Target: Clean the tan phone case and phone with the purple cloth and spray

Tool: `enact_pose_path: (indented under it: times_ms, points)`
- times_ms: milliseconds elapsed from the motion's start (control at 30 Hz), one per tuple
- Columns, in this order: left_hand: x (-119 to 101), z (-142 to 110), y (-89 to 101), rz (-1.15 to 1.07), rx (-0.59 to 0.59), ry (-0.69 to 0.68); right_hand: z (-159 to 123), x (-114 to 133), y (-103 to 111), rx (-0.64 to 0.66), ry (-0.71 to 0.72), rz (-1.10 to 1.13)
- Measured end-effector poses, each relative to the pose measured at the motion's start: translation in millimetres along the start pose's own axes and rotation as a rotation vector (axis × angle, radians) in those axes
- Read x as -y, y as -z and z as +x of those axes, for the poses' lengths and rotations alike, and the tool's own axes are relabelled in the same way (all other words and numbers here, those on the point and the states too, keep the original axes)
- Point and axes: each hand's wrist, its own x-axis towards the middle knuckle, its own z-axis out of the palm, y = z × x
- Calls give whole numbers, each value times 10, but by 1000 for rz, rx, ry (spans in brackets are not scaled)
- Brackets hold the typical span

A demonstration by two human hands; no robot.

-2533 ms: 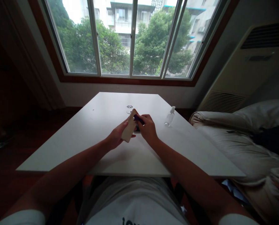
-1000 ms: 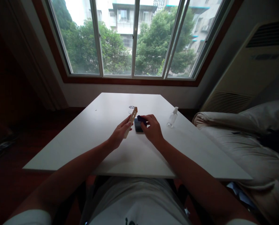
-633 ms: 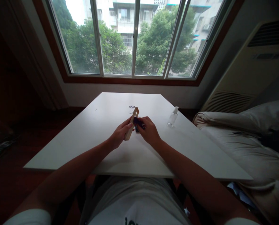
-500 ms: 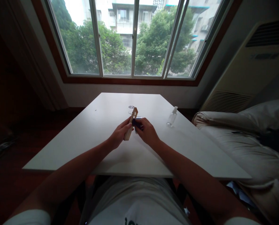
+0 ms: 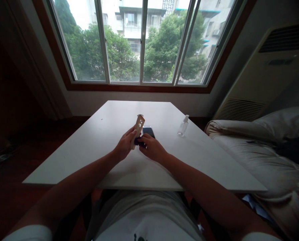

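Note:
My left hand (image 5: pixel 125 144) is closed on a yellowish phone case (image 5: pixel 139 124), gripping its lower left side. The case is raised above the table, tilted upright, with its camera holes near the top end. Pinched in my right hand (image 5: pixel 151 147) is a dark purple cloth (image 5: pixel 141 143), which touches the lower part of the case. Behind my right hand, a phone (image 5: pixel 148 131) lies on the white table (image 5: pixel 89 144), its lower part hidden by the fingers.
A clear spray bottle (image 5: pixel 183 127) stands on the right of the table. Thin-rimmed glasses (image 5: pixel 140 115) are mostly hidden behind the case. A cushioned sofa (image 5: pixel 240 147) is at the right, and a window (image 5: pixel 141 43) is beyond the table.
My right hand with the cloth has moved down and left along the case. The case has turned, showing more of its holed face, and more of the phone shows.

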Motion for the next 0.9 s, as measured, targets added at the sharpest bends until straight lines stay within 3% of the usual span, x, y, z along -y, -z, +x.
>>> enact_pose_path:
  times_ms: [133, 267, 367, 500, 700, 900]
  points:
    - [-5, -23, -12, 40, -65, -10, -31, 61, -54, 60, -27, 83]
    - [-6, -34, -13, 61, -123, -43, -42, 58, -145, 103, -200, 234]
    - [-8, -41, -9, 98, -117, -67, -34, 27, -178, 143, -331, 398]
    - [-19, -46, -1, 145, -71, -95, -7, 27, -151, 191, -392, 660]
    - [-3, -26, 23, 149, -49, -57, 41, 154, -80, 167, -310, 927]
    - [9, -1, 42, 120, -46, -34, 19, 158, -78, 20, -145, 640]
